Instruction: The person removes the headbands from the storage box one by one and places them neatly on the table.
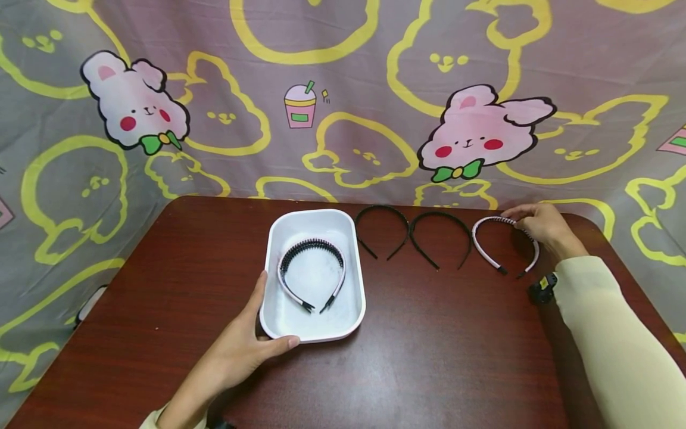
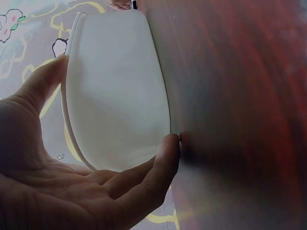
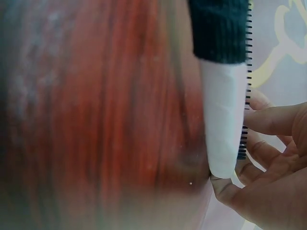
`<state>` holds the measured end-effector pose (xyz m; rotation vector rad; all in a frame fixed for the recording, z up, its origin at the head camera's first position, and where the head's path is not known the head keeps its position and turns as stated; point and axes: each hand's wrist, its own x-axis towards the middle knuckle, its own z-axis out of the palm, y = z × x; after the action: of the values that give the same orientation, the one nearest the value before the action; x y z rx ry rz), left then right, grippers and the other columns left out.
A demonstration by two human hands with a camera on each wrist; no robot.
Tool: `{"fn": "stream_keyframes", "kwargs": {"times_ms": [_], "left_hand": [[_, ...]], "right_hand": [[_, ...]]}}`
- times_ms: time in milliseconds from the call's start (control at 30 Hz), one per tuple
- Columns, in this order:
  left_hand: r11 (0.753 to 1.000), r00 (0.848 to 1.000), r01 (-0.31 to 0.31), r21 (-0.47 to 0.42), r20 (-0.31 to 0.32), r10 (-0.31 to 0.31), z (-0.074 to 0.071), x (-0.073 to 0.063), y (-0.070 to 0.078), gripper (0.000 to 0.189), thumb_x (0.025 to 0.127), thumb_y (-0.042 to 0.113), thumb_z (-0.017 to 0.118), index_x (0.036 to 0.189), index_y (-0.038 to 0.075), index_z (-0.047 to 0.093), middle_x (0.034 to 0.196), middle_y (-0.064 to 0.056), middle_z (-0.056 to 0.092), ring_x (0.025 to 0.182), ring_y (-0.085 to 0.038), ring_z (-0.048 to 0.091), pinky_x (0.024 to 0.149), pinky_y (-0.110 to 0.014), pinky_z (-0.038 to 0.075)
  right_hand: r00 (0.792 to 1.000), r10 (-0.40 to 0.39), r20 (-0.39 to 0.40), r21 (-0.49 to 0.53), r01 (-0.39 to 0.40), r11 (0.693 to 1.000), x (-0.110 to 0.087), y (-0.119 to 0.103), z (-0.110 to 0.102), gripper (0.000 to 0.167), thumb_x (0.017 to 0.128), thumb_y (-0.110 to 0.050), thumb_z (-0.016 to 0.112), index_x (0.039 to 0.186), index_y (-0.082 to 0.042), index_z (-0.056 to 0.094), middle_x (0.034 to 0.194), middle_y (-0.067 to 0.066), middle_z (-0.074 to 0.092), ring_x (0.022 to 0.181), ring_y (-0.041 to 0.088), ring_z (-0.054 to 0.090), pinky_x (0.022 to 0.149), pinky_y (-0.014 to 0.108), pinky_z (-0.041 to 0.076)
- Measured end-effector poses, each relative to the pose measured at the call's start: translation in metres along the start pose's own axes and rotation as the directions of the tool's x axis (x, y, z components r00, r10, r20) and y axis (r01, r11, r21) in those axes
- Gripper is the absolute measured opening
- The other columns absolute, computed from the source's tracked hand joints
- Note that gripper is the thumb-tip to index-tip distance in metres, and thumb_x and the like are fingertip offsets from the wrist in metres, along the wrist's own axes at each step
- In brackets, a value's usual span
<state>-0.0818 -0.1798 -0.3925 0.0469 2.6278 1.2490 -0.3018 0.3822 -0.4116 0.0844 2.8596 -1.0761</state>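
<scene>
My left hand [image 1: 241, 339] grips a white plastic tub [image 1: 355, 316] at its near left corner, thumb on the near rim and fingers along the side. In the left wrist view, the tub's smooth outer wall [image 2: 115, 86] sits between thumb and fingers. Inside the tub lies a pale pink headband [image 1: 341, 286] with black comb teeth and black tips. Over at the far right, my right hand [image 1: 546, 229] holds the upper right of another pale pink toothed headband [image 1: 479, 247]. The right wrist view has thumb and fingers about this headband's pale band [image 3: 223, 115], near its black end.
Two thin black headbands [image 1: 380, 207] [image 1: 442, 214] lie side by side between the tub and the pink headband, ends toward me. The dark red wooden table [image 1: 429, 357] meets a patterned curtain [image 1: 348, 89] at its back edge.
</scene>
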Motion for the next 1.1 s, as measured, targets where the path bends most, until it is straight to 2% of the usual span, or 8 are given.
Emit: {"fn": "stream_keyframes", "kwargs": {"times_ms": [267,500,667,933,1100], "left_hand": [[1.000,1.000,0.006,-0.001,0.000,-0.006,0.0003,-0.0001,0.0000,0.132,0.082,0.045,0.089,0.170,0.020,-0.006,0.175,-0.017,0.016,0.143,-0.034,0.046,0.119,-0.057,0.034],[1.000,1.000,0.008,0.001,-0.002,-0.008,0.0005,0.0002,0.0000,0.132,0.082,0.045,0.089,0.170,0.019,-0.006,0.175,-0.018,0.017,0.134,-0.030,0.051,0.117,-0.055,0.038],[1.000,1.000,0.008,-0.001,-0.002,-0.008,0.0003,0.0002,0.0001,0.132,0.082,0.044,0.089,0.170,0.019,-0.006,0.175,-0.018,0.017,0.134,-0.030,0.051,0.116,-0.054,0.039],[1.000,1.000,0.017,0.008,0.001,-0.017,0.0003,-0.0002,0.0007,0.132,0.082,0.045,0.089,0.170,0.019,-0.006,0.174,-0.018,0.018,0.130,-0.029,0.054,0.116,-0.054,0.040],[1.000,1.000,0.011,0.010,0.000,-0.011,0.0002,-0.0002,0.0009,0.132,0.082,0.045,0.089,0.170,0.019,-0.006,0.174,-0.019,0.020,0.131,-0.029,0.053,0.117,-0.056,0.039]], "right_hand": [[1.000,0.009,-0.002,-0.026,-0.009,1.000,-0.0004,-0.0023,0.0022,0.033,0.100,0.002,0.054,0.130,0.010,0.066,0.116,0.024,0.064,0.087,0.019,0.049,0.066,0.028,0.042],[1.000,0.002,-0.006,-0.020,-0.002,1.000,0.0009,-0.0024,0.0027,0.032,0.099,0.005,0.053,0.128,0.011,0.066,0.105,0.018,0.063,0.076,0.016,0.048,0.060,0.030,0.042],[1.000,-0.013,0.005,-0.021,0.013,1.000,0.0002,-0.0033,0.0023,0.033,0.098,0.006,0.052,0.128,0.012,0.066,0.108,0.024,0.063,0.069,0.014,0.046,0.057,0.029,0.041],[0.999,-0.046,-0.004,-0.071,0.045,0.996,-0.0029,-0.0049,0.0006,0.034,0.097,0.005,0.054,0.127,0.011,0.067,0.118,0.032,0.066,0.083,0.020,0.052,0.063,0.027,0.044],[0.998,-0.053,-0.015,-0.100,0.051,0.994,-0.0070,-0.0038,-0.0041,0.034,0.099,0.001,0.055,0.129,0.010,0.067,0.123,0.035,0.067,0.083,0.016,0.054,0.063,0.025,0.045]]}}
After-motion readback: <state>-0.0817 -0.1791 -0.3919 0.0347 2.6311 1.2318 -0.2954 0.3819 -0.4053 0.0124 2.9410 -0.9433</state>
